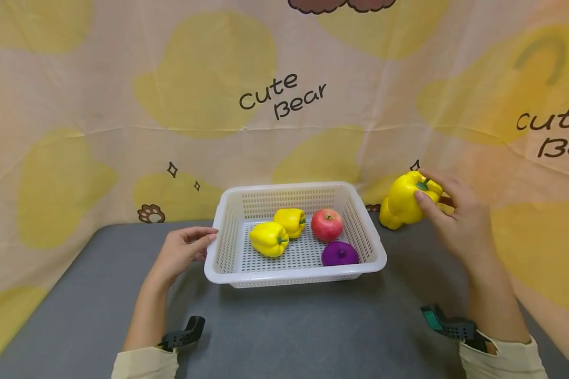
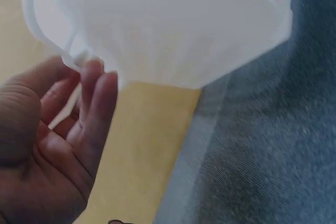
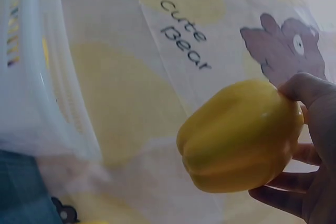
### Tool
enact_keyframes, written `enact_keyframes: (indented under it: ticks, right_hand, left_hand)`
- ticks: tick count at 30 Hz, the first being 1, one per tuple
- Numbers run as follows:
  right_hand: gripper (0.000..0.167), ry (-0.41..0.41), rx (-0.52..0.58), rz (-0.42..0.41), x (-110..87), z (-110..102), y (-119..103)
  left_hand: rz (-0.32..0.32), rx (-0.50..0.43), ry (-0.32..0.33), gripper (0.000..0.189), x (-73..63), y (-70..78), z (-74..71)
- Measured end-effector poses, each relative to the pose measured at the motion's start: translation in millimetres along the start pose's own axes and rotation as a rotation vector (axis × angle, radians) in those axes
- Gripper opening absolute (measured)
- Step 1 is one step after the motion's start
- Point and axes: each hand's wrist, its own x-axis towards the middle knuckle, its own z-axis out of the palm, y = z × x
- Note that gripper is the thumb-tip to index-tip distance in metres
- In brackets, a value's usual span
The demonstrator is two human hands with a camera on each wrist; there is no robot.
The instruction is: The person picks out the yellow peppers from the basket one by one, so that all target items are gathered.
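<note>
Your left hand [image 1: 182, 253] pinches the left rim of the white basket [image 1: 284, 277], fingers narrow on it. Basket lies toward the middle of the grey bench's [image 1: 303, 331] far edge. Inside, left to right: two yellow peppers [image 1: 267, 240], side by side; then a red apple [image 1: 327, 225] at the right, with a purple vegetable [image 1: 340, 255] nearer you. Toward the far edge's right end, your right hand [image 1: 462, 223] holds a third pepper [image 1: 403, 202] between thumb and fingers, apart from the basket.
</note>
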Motion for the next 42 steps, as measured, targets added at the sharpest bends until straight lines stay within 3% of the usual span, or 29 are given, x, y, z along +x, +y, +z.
enact_keyframes:
  ticks: [7, 15, 23, 29, 42]
  right_hand:
    - [0.043, -0.005, -0.074, 0.128, 3.6, -9.4, 27.0]
    - [0.047, -0.057, -0.133, 0.217, 4.7, -17.8, 54.9]
    - [0.052, -0.174, -0.142, 0.234, 2.4, -8.6, 85.6]
    - [0.051, -0.187, -0.152, 0.233, -4.7, -5.4, 99.3]
    - [0.053, -0.269, -0.177, 0.259, -19.8, 10.9, 128.1]
  left_hand:
    - [-0.065, 0.027, 0.001, 0.048, -2.9, 9.1, 0.2]
    - [-0.089, 0.035, 0.002, 0.047, -4.3, 15.3, -0.3]
    - [-0.091, 0.025, 0.003, 0.046, -4.0, 17.1, -0.6]
    - [-0.096, -0.013, -0.011, 0.046, -4.3, 16.5, 0.5]
    - [-0.094, 0.0, -0.003, 0.045, -3.6, 15.3, 1.7]
